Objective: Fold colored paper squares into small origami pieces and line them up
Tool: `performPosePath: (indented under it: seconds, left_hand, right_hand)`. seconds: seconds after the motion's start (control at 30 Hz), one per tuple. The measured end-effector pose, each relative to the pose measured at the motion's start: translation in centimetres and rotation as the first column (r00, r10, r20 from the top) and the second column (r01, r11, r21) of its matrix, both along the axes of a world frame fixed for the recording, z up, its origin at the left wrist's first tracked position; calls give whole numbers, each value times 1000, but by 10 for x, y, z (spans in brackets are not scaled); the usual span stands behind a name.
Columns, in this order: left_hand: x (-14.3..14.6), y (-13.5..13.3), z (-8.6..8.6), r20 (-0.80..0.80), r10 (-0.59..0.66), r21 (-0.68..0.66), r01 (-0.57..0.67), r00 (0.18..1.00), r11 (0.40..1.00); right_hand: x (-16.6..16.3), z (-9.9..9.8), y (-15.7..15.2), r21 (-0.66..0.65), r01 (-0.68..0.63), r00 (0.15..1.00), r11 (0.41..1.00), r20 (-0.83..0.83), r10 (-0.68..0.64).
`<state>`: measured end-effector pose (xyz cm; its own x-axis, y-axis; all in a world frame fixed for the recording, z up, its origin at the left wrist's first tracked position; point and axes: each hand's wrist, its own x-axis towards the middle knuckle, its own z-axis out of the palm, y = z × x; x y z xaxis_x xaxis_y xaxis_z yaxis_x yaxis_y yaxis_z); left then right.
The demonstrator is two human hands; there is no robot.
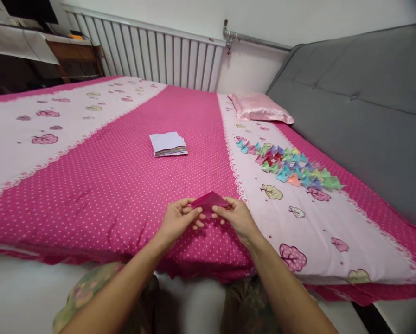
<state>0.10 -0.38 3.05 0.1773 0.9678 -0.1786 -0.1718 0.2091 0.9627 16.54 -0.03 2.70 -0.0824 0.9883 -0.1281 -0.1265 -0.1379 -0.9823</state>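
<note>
Above the bed's (pixel 117 204) near side, left hand (pixel 180 217) and right hand (pixel 238 218) pinch the folded magenta paper (pixel 209 200) between thumbs and fingers; an uneven tug might tear it.

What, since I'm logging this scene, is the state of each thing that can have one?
Dark pink paper: folded, held
Left hand: pinching the paper's left side
Right hand: pinching its right side
Paper stack: lying, edges uneven
Folded paper pieces: grouped together
Pillow: lying flat
Monitor: screen dark
Bedspread: spread out, wrinkled near the front
</note>
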Motion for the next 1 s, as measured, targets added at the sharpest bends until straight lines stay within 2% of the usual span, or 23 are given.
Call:
performPosePath:
  seconds: [0.1, 0.27, 0.6, 0.83, 1.0]
  left_hand:
    - [-1, 0, 2, 64, -37, -37, 39, 997, 999]
    - [-4, 0, 1, 125, -69, 6, 69, 990, 998]
    - [-7, -1, 6, 117, -24, 38, 20, 993, 999]
    - [-9, 0, 3, 113, -13, 40, 9, 994, 999]
    - [-10, -2, 5, 87, -8, 44, 4, 996, 999]
  right_hand:
    - [-2, -1, 0, 34, 7, 1000, 999, -25, -7]
    - [0, 0, 1, 139, 8, 1000, 990, 1, -9]
    - [7, 13, -3, 303, -149, 988, 941, 2, 156]
    - [11, 14, -4, 306, -170, 979, 937, -55, 195]
    - [10, 11, -4, 269, -133, 985, 954, -71, 157]
